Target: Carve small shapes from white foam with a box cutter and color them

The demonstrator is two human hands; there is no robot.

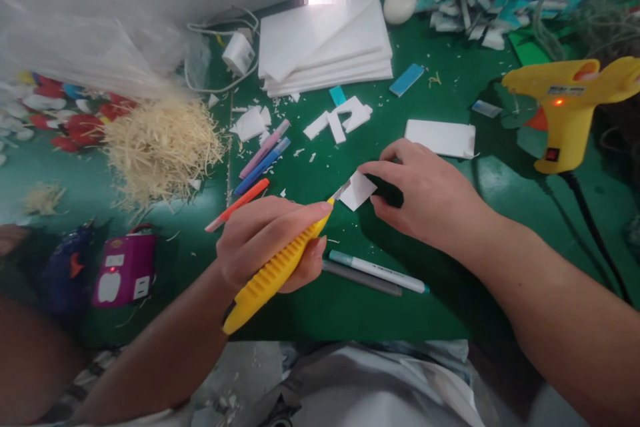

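Note:
My left hand is closed round a yellow craft knife, gripped like a pen. The tip of its blade meets the left edge of a small white foam piece on the green table. With thumb and fingers curved about its right side, my right hand holds that piece against the tabletop. Just below the hands lie a white marker and a grey marker. Pink, blue and orange markers rest beside my left hand. A white foam block lies behind my right hand.
A yellow glue gun with a lit orange light stands at right, its cord trailing forward. Stacked white foam sheets lie at the back. Wood shavings and a purple box are at left. Another person's hand shows at far left.

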